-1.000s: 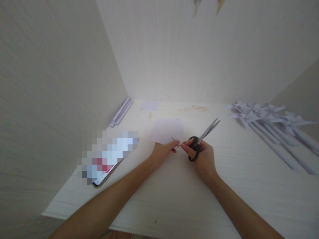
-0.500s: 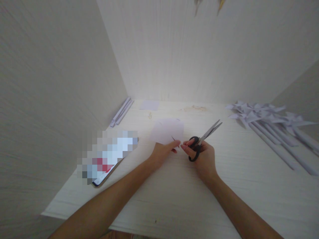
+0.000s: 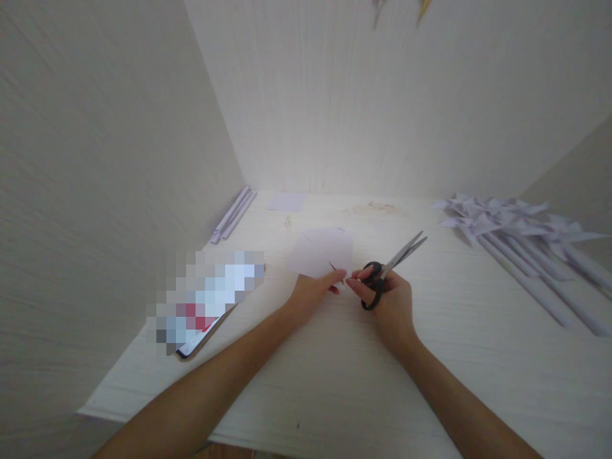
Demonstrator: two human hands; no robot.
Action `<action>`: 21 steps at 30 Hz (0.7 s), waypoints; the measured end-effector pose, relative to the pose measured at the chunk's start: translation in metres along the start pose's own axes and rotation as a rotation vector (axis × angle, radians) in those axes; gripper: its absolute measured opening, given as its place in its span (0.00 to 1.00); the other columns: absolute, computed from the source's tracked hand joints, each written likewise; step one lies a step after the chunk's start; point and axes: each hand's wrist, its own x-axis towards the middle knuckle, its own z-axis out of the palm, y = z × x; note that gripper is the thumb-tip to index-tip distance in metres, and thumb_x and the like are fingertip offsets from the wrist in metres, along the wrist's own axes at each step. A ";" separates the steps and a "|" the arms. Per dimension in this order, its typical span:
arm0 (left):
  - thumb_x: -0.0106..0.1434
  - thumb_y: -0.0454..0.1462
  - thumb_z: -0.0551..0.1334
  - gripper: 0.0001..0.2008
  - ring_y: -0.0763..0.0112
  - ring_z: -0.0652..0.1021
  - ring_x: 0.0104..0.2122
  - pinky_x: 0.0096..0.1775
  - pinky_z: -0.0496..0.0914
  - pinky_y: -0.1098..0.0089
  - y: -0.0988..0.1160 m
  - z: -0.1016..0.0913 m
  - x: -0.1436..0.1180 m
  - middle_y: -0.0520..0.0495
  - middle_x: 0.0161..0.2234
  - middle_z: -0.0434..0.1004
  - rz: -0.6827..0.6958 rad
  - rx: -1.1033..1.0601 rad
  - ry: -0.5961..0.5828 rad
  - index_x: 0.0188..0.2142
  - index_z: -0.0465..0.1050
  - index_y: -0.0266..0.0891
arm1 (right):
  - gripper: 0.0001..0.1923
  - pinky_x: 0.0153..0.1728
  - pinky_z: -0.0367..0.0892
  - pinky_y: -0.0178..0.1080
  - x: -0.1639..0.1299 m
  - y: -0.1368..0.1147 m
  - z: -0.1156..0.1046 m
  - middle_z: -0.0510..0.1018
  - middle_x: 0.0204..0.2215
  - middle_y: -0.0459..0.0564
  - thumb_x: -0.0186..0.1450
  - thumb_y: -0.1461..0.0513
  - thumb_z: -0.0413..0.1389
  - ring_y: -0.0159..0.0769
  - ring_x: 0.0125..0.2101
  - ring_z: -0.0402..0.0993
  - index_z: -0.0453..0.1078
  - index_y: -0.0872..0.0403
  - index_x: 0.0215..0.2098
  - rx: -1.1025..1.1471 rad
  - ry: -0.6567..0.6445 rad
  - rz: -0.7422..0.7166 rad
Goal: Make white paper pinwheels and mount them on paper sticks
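fingers of the left hand (image 3: 310, 296) pinch the near right corner of a pale paper sheet (image 3: 319, 250), thumb on top, at the centre of the frame. the sheet lies on the white table (image 3: 335, 382), with short slits or creases near its far corners and a thin dark line beside the thumb; whether that line is a cut or a separate sliver is too small to tell. just right of centre, the right hand (image 3: 393, 309) has its fingers curled through the black handles of the scissors (image 3: 394, 260), whose blades stand slightly apart and point to the upper right, clear of the sheet. its thumb and forefinger tips meet close beside the sheet's corner; whether they grip the paper cannot be told. a phone (image 3: 217, 305) with a blurred-out screen lies at the lower left. paper rolls (image 3: 233, 217) rest above it, near a small paper piece (image 3: 287, 202) at the upper centre left of the tabletop. folded paper pinwheels (image 3: 495, 220) with rolled sticks (image 3: 530, 284) lie heaped at the right edge.
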 end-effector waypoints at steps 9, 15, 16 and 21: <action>0.44 0.39 0.64 0.08 0.74 0.72 0.24 0.24 0.67 0.74 -0.002 0.000 0.001 0.50 0.25 0.74 -0.017 -0.001 0.005 0.22 0.71 0.36 | 0.12 0.23 0.61 0.34 0.000 0.000 0.000 0.73 0.22 0.45 0.42 0.61 0.63 0.29 0.22 0.66 0.64 0.55 0.21 -0.006 0.000 -0.013; 0.44 0.39 0.63 0.07 0.75 0.72 0.24 0.24 0.67 0.75 -0.004 0.000 0.001 0.51 0.25 0.74 -0.002 -0.001 0.003 0.22 0.71 0.37 | 0.11 0.22 0.60 0.32 -0.001 0.000 0.000 0.72 0.22 0.44 0.43 0.63 0.62 0.28 0.22 0.65 0.64 0.55 0.21 0.019 -0.020 0.006; 0.45 0.39 0.63 0.08 0.75 0.72 0.24 0.24 0.67 0.75 -0.004 0.000 0.001 0.51 0.25 0.74 0.002 0.007 0.003 0.22 0.72 0.37 | 0.11 0.22 0.59 0.32 0.000 0.000 0.000 0.72 0.21 0.44 0.43 0.63 0.62 0.28 0.22 0.65 0.64 0.55 0.21 0.024 -0.022 0.013; 0.47 0.42 0.62 0.09 0.76 0.70 0.20 0.25 0.66 0.74 -0.008 -0.001 0.000 0.52 0.21 0.72 0.066 0.064 -0.011 0.21 0.70 0.37 | 0.11 0.22 0.58 0.31 0.002 0.002 0.000 0.72 0.21 0.43 0.43 0.64 0.62 0.27 0.21 0.64 0.64 0.55 0.21 0.032 -0.024 0.026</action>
